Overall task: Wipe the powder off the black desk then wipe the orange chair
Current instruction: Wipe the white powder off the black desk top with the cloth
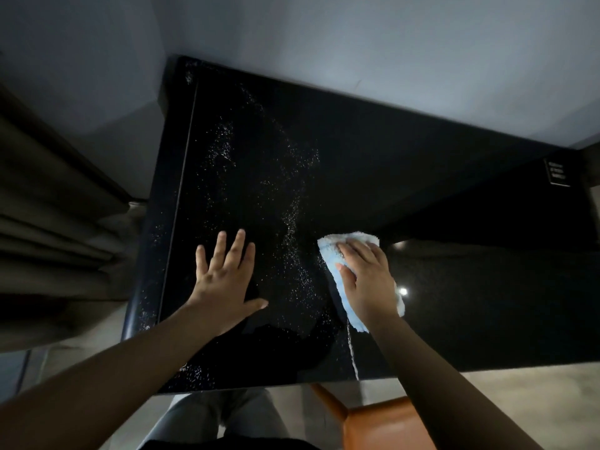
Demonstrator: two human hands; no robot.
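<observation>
Black desk [422,177], powder [292,222] across its left half, left hand [227,280] flat with fingers spread on the desk, right hand [367,280] pressing pale blue cloth [337,251] flat on it, orange chair [376,423] at the desk's near edge.

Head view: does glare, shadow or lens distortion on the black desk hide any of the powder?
Head view: dim room; two light reflections glare on the black desk right of the right hand, away from the powder; white specks show clearly left of the cloth; a shadow by the front edge may mask some; edges look bowed.

Powder [292,219] over left half of desk [461,306]; cloth [328,249] right of it, under right hand [367,280]; chair [383,427] below near edge.
</observation>
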